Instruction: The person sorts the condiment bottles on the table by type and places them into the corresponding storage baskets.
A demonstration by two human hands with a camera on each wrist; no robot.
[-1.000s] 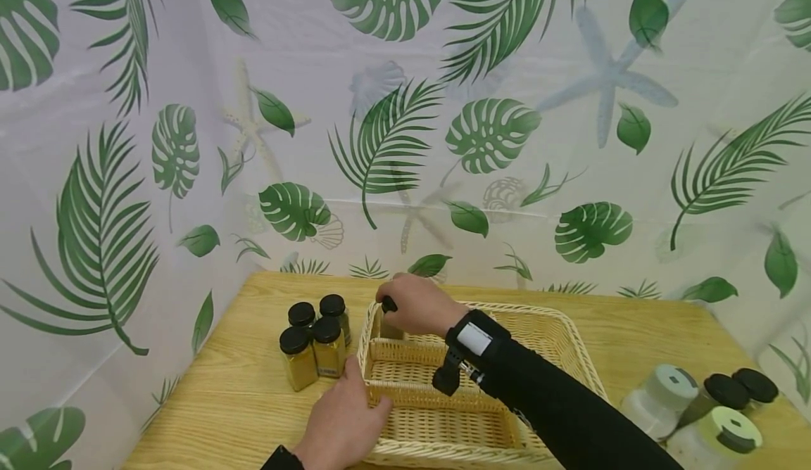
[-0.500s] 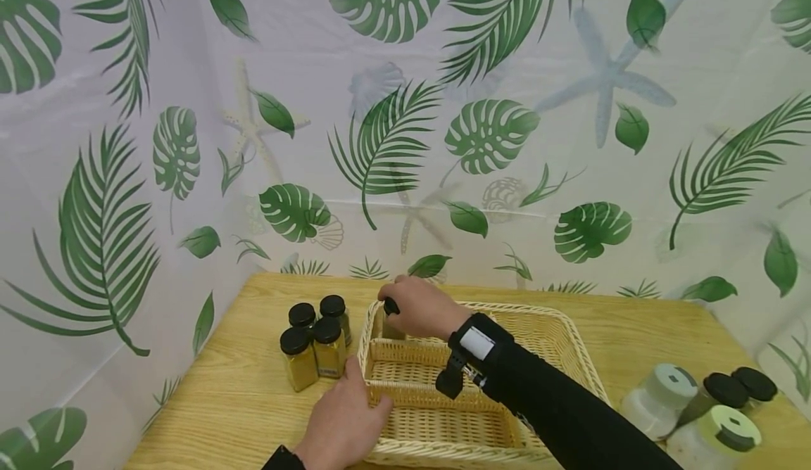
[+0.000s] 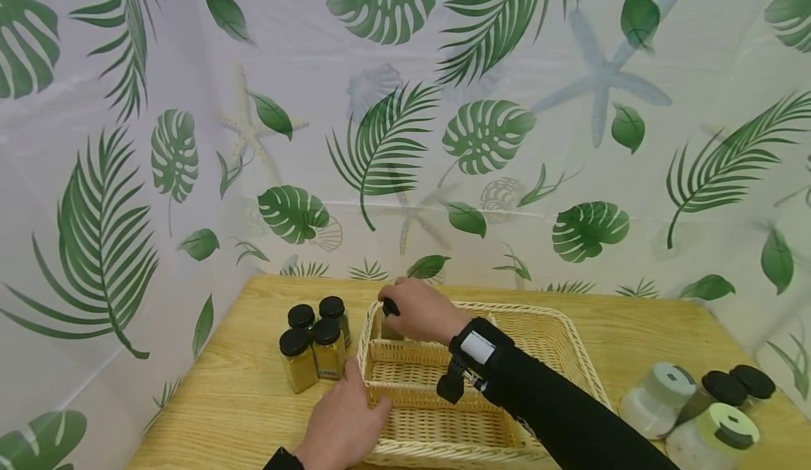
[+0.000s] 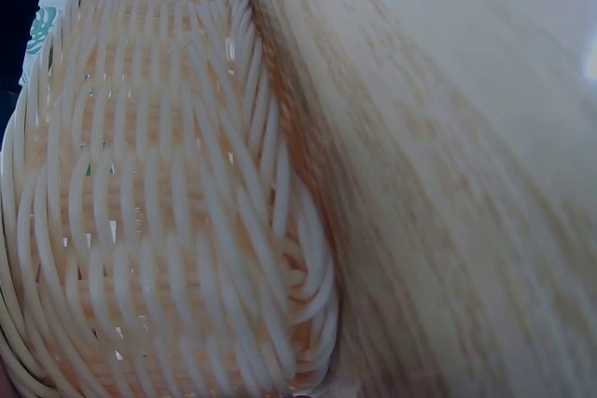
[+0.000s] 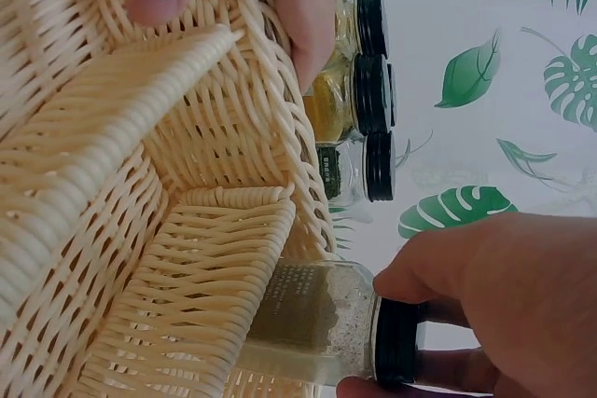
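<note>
Looking down from the head, I see the right hand (image 3: 421, 312) at the 10 o'clock corner of a wicker basket (image 3: 443, 449), its fingers clamped on the black lid of a jar (image 3: 391, 307) that sits inside that corner compartment. The left hand (image 3: 345, 417) grips the basket's rim at 9 o'clock. Just beyond it, also toward 9, four black-lidded jars (image 3: 317, 343) huddle on the wooden table (image 3: 215, 392). Past 3 o'clock stand two pale-lidded jars (image 3: 659, 396) and two dark-lidded jars (image 3: 738, 385). A leaf-printed sheet (image 3: 507, 231) hangs behind, across 12 o'clock.

From the left wrist, the basket's woven side fills the 9 o'clock half and the table lies at 3; I can't tell how the left fingers are set from here.

From the right wrist, the held jar shows near 6 o'clock, glass with a printed label and pale, grainy contents, partly hidden by a woven divider (image 5: 191, 286). Right thumb and fingers pinch its lid from opposite sides. Toward 12, the left thumb is inside the rim, the fingers outside, with the huddled jars at 1 o'clock.
</note>
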